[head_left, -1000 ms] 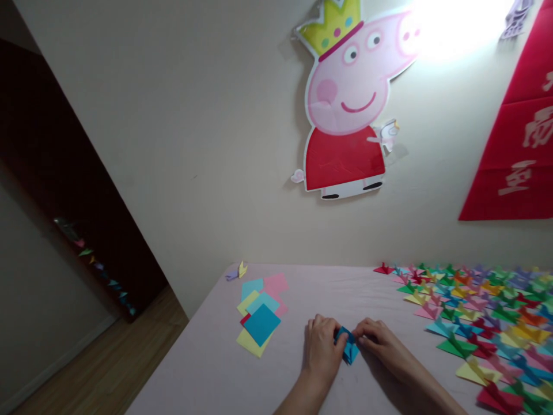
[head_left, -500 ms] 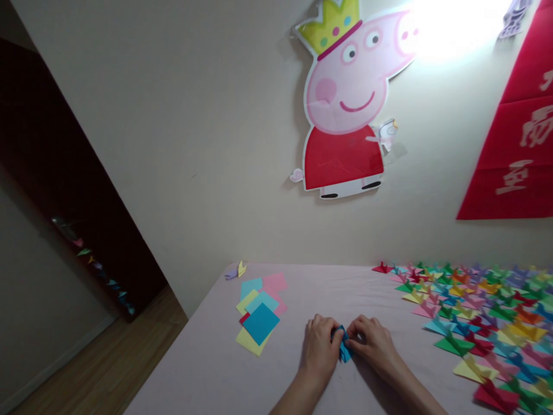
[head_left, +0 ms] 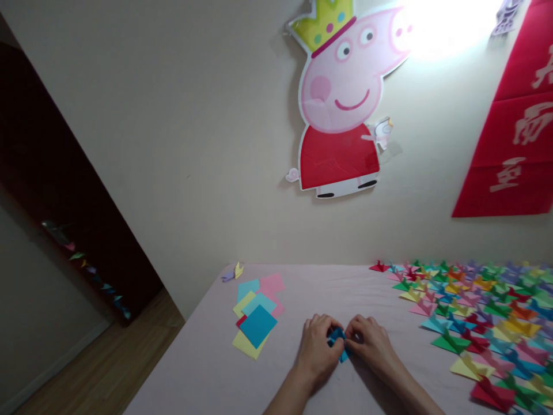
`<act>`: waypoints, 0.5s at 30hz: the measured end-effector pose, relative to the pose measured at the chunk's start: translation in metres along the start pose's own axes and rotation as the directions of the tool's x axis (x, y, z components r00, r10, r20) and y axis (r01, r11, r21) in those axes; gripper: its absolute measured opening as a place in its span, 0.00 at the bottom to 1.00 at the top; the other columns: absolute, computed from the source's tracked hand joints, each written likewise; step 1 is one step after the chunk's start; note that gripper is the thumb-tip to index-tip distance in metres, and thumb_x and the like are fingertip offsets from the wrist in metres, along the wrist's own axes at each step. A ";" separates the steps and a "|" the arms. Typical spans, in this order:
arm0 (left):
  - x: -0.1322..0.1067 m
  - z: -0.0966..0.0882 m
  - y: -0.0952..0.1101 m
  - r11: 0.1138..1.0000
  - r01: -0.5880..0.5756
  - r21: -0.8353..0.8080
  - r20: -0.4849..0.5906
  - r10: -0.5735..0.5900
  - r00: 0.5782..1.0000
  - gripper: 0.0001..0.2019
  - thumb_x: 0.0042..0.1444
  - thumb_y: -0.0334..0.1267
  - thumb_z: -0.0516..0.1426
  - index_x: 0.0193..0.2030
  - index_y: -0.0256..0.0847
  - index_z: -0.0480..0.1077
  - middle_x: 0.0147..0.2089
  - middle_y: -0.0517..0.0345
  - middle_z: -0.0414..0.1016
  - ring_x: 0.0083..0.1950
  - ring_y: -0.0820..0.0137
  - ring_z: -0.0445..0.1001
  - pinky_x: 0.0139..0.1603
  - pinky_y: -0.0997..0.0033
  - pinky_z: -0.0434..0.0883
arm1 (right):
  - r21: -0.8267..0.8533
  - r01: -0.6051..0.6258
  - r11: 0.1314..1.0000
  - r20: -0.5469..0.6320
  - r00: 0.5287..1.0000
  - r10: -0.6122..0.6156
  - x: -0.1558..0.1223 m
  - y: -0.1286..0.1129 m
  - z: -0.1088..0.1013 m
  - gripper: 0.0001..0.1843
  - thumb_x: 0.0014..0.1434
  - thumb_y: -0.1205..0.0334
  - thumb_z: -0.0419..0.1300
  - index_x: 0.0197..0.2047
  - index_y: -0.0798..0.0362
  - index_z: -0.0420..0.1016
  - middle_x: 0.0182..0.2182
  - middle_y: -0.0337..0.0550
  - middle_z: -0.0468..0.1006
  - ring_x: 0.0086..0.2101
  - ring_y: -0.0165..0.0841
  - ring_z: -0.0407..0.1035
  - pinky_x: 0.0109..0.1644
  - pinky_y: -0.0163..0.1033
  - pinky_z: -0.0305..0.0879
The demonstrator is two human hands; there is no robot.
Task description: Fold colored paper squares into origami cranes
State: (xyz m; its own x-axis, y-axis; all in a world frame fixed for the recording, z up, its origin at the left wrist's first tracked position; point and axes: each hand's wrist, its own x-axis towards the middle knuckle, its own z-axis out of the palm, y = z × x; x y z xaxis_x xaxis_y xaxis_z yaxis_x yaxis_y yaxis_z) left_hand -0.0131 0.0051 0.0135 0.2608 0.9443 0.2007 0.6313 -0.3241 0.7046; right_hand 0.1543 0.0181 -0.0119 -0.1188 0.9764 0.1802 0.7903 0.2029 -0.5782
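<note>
A small piece of folded blue paper [head_left: 337, 335] is held between my two hands, low over the pale pink cloth of the table [head_left: 207, 357]. My left hand [head_left: 320, 344] pinches its left side, thumb in front and fingers curled behind. On the right edge, my right hand [head_left: 367, 340] grips with thumb and fingertips pressed together. Parts of the paper are hidden behind the fingers. To the left of my hands lies a loose spread of square paper sheets, with a blue sheet [head_left: 258, 327] on top and a yellow sheet [head_left: 250, 346] partly beneath it.
Many folded paper cranes in mixed colours, among them a green one [head_left: 451, 342] and a red one [head_left: 492, 394], cover the table's right side. A yellow folded piece [head_left: 238, 270] stands at the back left corner. The wall [head_left: 216, 144] rises behind the table.
The blue paper has turned and opened somewhat in my fingers, its folds now spread more to the left. My left thumb has moved lower across it. The view has shifted slightly.
</note>
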 end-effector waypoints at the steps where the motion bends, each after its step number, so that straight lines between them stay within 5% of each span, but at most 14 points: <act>1: 0.001 0.000 0.000 1.000 -0.006 -0.005 -0.007 0.006 1.000 0.05 0.54 0.34 0.58 0.38 0.44 0.72 0.39 0.62 0.75 0.43 0.66 0.68 0.47 0.66 0.61 | -0.001 0.002 1.000 -0.001 1.000 -0.002 0.000 0.000 0.000 0.05 0.50 0.65 0.61 0.25 0.47 0.77 0.31 0.39 0.80 0.37 0.40 0.69 0.42 0.42 0.58; 15: 0.004 0.001 -0.003 0.987 -0.036 -0.156 -0.048 0.029 0.998 0.06 0.59 0.32 0.56 0.31 0.42 0.72 0.36 0.61 0.74 0.44 0.67 0.68 0.47 0.68 0.62 | 0.025 0.018 1.000 -0.017 1.000 -0.017 -0.002 -0.006 -0.003 0.05 0.49 0.64 0.62 0.23 0.48 0.74 0.29 0.40 0.79 0.36 0.40 0.69 0.41 0.42 0.59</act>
State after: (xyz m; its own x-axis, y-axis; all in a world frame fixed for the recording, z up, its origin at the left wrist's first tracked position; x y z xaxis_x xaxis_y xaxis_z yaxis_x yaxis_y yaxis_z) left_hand -0.0133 0.0096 0.0122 0.2435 0.9363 0.2530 0.5002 -0.3448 0.7943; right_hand 0.1516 0.0149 -0.0061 -0.1222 0.9714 0.2036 0.7729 0.2218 -0.5944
